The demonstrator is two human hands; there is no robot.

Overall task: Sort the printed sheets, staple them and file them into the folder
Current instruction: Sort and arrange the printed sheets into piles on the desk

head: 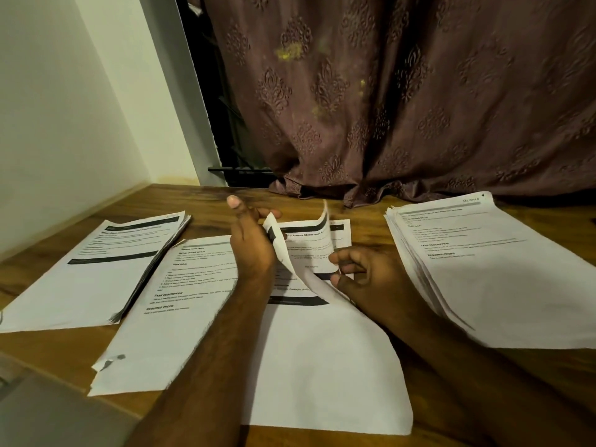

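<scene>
Printed white sheets lie in three groups on a wooden table [206,201]. A stack [96,272] sits at the left, a thicker stack [490,269] at the right. In the middle, a loose sheet [174,317] lies flat beside a set of pages [322,366]. The top page [303,240] of that set curls up off the table. My left hand [250,243] pinches the curled page's left edge, thumb raised. My right hand [367,279] has its fingers curled at the page's right edge, touching the paper. No stapler or folder shows.
A brown patterned curtain [403,108] hangs behind the table and bunches onto its far edge. A white wall [64,124] closes the left side. A grey flat object [48,414] lies at the near left corner.
</scene>
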